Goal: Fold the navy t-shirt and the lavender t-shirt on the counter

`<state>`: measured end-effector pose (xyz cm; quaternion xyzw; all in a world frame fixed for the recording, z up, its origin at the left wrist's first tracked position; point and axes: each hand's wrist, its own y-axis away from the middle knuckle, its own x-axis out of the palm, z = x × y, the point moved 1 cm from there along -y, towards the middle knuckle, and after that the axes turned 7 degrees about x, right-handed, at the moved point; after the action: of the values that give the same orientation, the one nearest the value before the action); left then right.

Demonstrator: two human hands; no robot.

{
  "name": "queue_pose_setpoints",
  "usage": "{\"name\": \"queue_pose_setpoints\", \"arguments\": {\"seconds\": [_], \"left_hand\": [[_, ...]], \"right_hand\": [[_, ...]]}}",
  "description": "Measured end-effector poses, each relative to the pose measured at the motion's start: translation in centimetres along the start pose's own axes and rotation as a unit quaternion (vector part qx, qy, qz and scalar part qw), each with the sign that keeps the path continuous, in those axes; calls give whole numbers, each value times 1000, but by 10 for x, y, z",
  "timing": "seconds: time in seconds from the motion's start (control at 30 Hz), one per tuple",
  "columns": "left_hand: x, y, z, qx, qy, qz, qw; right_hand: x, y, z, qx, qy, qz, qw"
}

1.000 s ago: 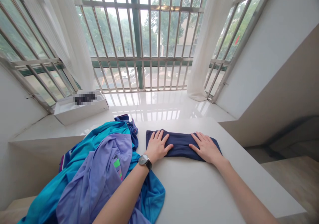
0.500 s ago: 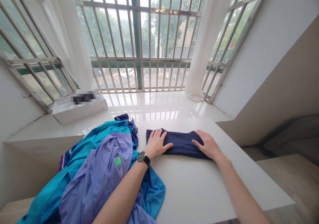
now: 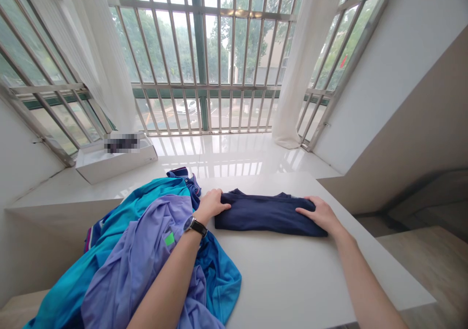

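A folded navy garment (image 3: 265, 214) lies as a long flat strip on the white table, its kind hidden by the folding. My left hand (image 3: 212, 204), with a black-strapped watch on the wrist, pinches its left end, thumb on top and fingertips at the far edge. At the right end my right hand (image 3: 321, 214) has its thumb over the front, its other fingers curled behind the cloth and partly hidden. Close by my left forearm is a loose heap with a lavender garment (image 3: 135, 256) on top of a teal garment (image 3: 87, 265).
The white table (image 3: 285, 280) meets a glossy sill below the barred window. A white box (image 3: 117, 165) with a blurred dark item stands at the left, and white curtains (image 3: 290, 100) hang on both sides. A navy striped collar (image 3: 190, 183) pokes from the heap.
Both hands have shifted outward, from lying flat on the navy garment to gripping its two ends. The strip now looks longer and wider towards the right.
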<state>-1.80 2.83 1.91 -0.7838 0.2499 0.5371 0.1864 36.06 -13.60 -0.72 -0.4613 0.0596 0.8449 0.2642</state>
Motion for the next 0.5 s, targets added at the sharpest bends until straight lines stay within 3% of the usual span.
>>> {"name": "queue_pose_setpoints", "arguments": {"seconds": [0.1, 0.23, 0.37, 0.5], "left_hand": [[2, -1, 0, 31, 52, 3, 998], [-1, -2, 4, 78, 131, 46, 987], [-10, 0, 7, 73, 146, 80, 983], [-32, 9, 1, 126, 199, 151, 960]], "right_hand": [[-6, 5, 8, -2, -36, 26, 999], [-19, 13, 17, 47, -99, 120, 987], [-31, 18, 19, 71, -123, 191, 971], [-44, 22, 15, 91, -143, 161, 972]]}}
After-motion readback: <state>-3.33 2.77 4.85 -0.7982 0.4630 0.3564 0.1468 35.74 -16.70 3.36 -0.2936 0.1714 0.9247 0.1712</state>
